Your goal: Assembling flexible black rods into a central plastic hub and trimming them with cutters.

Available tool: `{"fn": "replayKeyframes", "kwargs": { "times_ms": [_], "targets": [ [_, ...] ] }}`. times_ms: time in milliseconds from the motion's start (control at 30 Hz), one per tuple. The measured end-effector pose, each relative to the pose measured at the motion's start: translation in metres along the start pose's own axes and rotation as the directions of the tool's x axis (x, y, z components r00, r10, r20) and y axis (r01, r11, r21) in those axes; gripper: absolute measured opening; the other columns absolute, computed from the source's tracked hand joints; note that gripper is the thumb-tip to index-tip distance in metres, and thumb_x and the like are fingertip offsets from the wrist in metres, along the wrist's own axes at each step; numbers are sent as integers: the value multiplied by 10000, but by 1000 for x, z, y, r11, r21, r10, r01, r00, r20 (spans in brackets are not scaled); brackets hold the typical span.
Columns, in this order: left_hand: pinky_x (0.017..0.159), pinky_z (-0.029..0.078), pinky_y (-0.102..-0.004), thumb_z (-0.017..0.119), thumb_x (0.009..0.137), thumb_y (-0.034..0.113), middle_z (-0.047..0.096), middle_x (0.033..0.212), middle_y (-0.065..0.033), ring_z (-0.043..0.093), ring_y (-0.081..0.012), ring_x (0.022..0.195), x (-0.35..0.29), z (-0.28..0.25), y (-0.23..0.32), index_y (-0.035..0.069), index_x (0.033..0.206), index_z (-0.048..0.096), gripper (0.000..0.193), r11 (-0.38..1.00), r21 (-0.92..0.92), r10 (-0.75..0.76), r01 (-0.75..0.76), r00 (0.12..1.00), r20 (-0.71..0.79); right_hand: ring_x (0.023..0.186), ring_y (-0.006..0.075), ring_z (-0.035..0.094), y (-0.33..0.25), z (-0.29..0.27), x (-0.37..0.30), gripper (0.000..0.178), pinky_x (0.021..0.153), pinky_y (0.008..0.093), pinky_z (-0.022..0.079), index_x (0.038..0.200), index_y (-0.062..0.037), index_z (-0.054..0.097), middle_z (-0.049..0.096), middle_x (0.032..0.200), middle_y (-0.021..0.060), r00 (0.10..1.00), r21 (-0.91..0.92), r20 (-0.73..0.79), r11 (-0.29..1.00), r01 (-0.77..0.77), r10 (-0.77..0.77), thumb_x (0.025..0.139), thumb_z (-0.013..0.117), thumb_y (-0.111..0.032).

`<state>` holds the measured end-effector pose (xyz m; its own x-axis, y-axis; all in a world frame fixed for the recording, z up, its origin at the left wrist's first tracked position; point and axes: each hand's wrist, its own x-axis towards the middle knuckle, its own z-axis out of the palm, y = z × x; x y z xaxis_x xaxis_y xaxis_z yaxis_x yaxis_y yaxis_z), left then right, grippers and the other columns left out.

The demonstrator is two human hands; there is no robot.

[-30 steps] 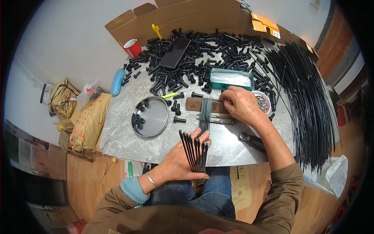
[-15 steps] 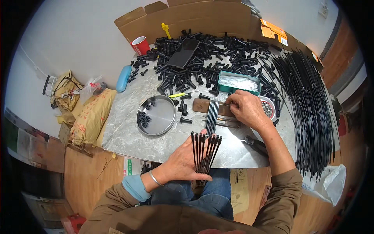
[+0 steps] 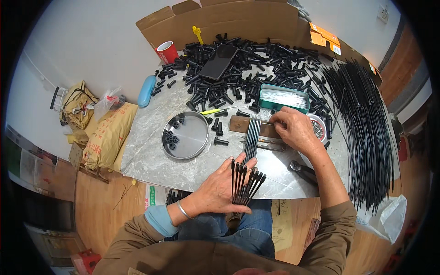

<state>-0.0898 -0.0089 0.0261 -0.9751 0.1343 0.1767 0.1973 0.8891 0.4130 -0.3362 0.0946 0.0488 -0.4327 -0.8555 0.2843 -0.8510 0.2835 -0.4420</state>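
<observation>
My left hand (image 3: 215, 188) is closed around a bundle of thin dark rods (image 3: 251, 142) near the table's front edge. Small black looped ends (image 3: 247, 176) fan out above its palm, and a thin pale wire (image 3: 275, 182) runs by them. The rods' far, greyer part lies side by side across a brown wooden block (image 3: 240, 123). At the block's right part my right hand (image 3: 295, 130) has its thumb and fingers curled together on it; the fingertips are partly hidden. Metal snips (image 3: 270, 145) lie just below the block.
A round metal tray (image 3: 185, 146) holds small black rings. Behind are a green box of pale needles (image 3: 284, 98), a phone (image 3: 219, 62) and many black bolt-like pieces (image 3: 261, 59). Black-handled pliers (image 3: 302, 172) and a small white bowl (image 3: 317, 126) sit right, beside long black rods (image 3: 366, 133).
The looped rod ends have tilted to the right and spread. The thin pale wire now slants down to the right of my left hand. My right hand stays at the wooden block.
</observation>
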Motion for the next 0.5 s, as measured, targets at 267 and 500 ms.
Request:
{"fn": "replayKeyframes", "kwargs": {
  "times_ms": [267,500],
  "targets": [
    [1113,222,-492,738,665,555,314,1477,-173,245,-378,1385,-2,-2,0,44,1385,373,955,1000,0,-15,15,1000,2,800,279,619,-3,3,3,142,718,371,487,880,-51,681,623,846,96,1000,-11,10,1000,7,-7,803,570,-95],
    [1116,218,-489,736,669,556,310,1477,-178,243,-379,1386,-2,-2,1,43,1382,376,950,1000,13,-14,14,1000,7,796,276,620,0,3,2,144,715,369,490,884,-53,682,623,845,91,1000,-8,6,1000,20,-20,805,569,-95]
  ]
}}
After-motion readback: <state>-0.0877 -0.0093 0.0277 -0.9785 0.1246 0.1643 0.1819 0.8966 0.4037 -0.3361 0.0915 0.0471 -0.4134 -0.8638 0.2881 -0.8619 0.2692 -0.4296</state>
